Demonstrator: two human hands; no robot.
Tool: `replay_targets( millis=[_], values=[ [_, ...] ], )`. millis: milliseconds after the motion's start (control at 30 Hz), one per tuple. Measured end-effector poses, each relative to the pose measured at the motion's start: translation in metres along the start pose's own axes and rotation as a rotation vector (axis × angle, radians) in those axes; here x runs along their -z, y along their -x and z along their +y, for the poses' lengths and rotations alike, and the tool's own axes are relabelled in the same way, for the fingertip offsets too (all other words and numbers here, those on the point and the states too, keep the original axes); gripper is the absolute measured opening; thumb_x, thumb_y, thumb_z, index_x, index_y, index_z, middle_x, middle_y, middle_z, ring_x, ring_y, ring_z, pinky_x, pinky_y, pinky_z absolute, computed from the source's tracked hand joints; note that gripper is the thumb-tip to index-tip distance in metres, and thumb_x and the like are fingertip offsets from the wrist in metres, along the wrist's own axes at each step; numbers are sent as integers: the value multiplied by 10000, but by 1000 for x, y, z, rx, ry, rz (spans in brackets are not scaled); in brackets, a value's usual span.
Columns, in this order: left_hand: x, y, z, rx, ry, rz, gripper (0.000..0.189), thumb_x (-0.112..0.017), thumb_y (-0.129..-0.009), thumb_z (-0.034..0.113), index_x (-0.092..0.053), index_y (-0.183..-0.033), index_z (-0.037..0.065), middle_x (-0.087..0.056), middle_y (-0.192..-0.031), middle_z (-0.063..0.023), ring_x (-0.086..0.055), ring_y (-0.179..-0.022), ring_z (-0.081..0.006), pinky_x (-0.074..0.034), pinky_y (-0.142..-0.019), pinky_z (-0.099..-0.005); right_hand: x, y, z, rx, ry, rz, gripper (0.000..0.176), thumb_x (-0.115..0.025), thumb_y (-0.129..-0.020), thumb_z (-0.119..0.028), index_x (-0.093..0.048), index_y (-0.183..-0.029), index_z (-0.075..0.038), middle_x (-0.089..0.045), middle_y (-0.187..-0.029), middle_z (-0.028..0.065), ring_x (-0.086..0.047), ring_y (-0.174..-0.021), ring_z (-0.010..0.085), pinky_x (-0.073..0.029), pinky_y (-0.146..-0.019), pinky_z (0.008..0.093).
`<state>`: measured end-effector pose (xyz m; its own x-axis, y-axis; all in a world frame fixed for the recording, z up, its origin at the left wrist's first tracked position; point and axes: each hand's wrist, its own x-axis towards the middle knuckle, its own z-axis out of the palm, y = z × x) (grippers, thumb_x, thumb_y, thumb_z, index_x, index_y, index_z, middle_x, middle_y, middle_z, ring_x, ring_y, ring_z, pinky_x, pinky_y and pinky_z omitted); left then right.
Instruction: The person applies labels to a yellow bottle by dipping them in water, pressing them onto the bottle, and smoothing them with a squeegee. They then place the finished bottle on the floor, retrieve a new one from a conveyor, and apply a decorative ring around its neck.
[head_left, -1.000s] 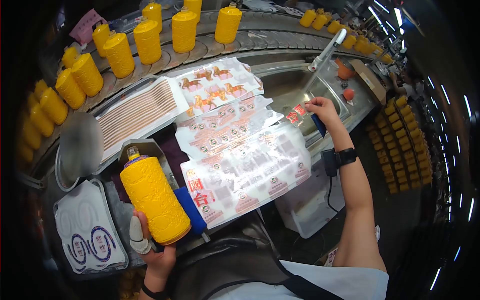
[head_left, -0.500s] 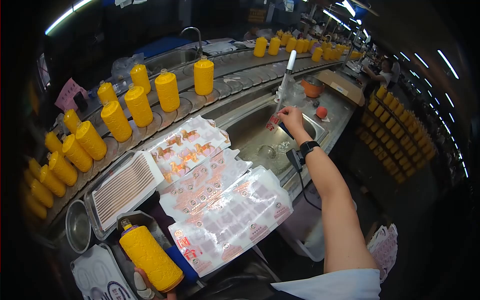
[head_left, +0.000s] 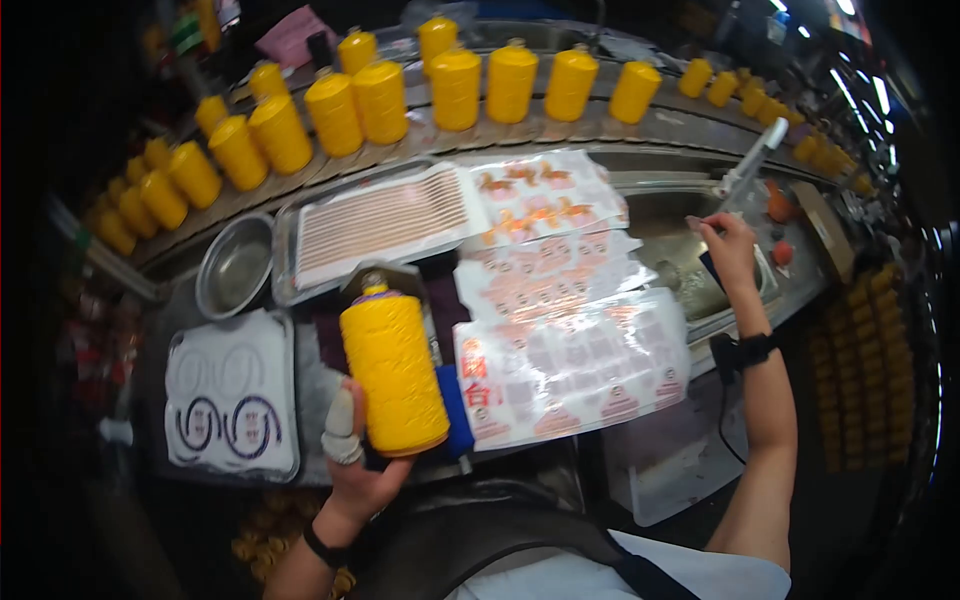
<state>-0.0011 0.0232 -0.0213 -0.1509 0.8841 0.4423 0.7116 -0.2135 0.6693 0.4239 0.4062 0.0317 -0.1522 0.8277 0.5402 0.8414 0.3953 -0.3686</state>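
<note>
Near the front of the bench, my left hand (head_left: 362, 470) is closed round the lower end of a yellow bottle (head_left: 392, 372), with white covers on some fingers. The bottle leans slightly, its clear neck at the top, over a grey cradle (head_left: 408, 280). Over the metal sink (head_left: 690, 262), my right hand (head_left: 732, 248) has its fingertips pinched on a small decal, now barely visible. Between the hands lie glossy decal sheets (head_left: 570, 370) with red and pink print and a sheet of golden horses (head_left: 540, 200).
Yellow bottles (head_left: 509, 85) line the conveyor (head_left: 470, 145) behind. A tray (head_left: 290, 262) holds a striped sheet; beside it are a metal bowl (head_left: 238, 265) and a tray of ring decals (head_left: 230, 400). A white pipe (head_left: 755, 155) rises by the sink; a carton (head_left: 825, 230) stands farther right.
The view has swung left, bringing my left hand and the ring-decal tray fully into sight. My right hand stays over the sink; the red-printed decal below its fingers is now hardly seen.
</note>
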Motion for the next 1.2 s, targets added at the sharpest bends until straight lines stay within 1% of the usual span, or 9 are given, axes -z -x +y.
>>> replay_targets(
  millis=[100,233,367,467,567,667,767,933,1200],
  values=[
    [10,-15,11,0,-82,-30,1077,-871,-705,164,-200,-1519,-54,-271,-1556,-261,-349,-1423,-358,-283,-1164,-415,13,27,-83,92,-76,-131,92,-711,-798,-89,-721,-862,-24,-671,-765,66,-531,-629,152,-420,-592,300],
    [3,-31,10,-33,85,27,1162,-901,-696,215,-124,-1520,-44,-295,-1523,-276,-424,-1364,-357,-338,-1133,-434,39,63,-209,170,-378,-432,69,-721,-777,-40,-713,-844,-24,-608,-715,-5,-434,-605,58,-337,-538,234],
    [5,-31,7,-57,-1,32,1154,-898,-704,209,-125,-1520,-49,-341,-1495,-271,-450,-1346,-360,-375,-1110,-411,55,72,-293,330,-593,-759,80,-736,-775,-50,-709,-850,-44,-666,-747,67,-572,-646,174,-408,-575,295],
    [3,-23,-5,19,158,-5,1162,-909,-686,260,-172,-1526,-58,-300,-1543,-242,-311,-1442,-336,-246,-1176,-423,33,63,-326,436,-690,-943,103,-736,-777,-94,-706,-852,-30,-671,-741,113,-620,-661,228,-456,-602,342],
    [8,-21,-5,33,117,-19,1167,-897,-693,293,-164,-1540,-36,-275,-1560,-241,-250,-1471,-326,-194,-1194,-424,-6,63,-352,449,-692,-913,122,-720,-784,-116,-710,-851,-14,-680,-781,168,-663,-761,314,-512,-675,389],
    [33,-28,-3,102,119,-133,1107,-865,-736,287,-171,-1535,-35,-298,-1543,-242,-332,-1433,-344,-251,-1171,-392,-39,54,-358,501,-622,-827,134,-711,-788,-125,-716,-864,-15,-682,-789,168,-666,-789,324,-517,-710,398],
    [31,-40,-14,301,579,-28,1010,-802,-798,253,-174,-1531,-45,-268,-1565,-230,-283,-1460,-296,-214,-1187,-382,-60,51,-356,462,-658,-827,123,-741,-829,-114,-709,-898,-17,-647,-721,37,-521,-597,84,-407,-529,254],
    [12,-66,-18,537,964,91,866,-725,-871,130,-167,-1506,-58,-295,-1544,-232,-294,-1451,-282,-220,-1191,-381,-70,52,-355,428,-657,-888,127,-737,-836,-119,-704,-908,-20,-633,-728,11,-504,-602,55,-406,-527,241],
    [1,-62,-9,479,993,126,803,-674,-905,103,-163,-1503,-59,-323,-1526,-216,-347,-1416,-274,-256,-1177,-385,-79,72,-345,56,-783,-748,210,-709,-853,-154,-651,-995,-10,-622,-756,58,-568,-634,109,-462,-590,258]
  ],
)
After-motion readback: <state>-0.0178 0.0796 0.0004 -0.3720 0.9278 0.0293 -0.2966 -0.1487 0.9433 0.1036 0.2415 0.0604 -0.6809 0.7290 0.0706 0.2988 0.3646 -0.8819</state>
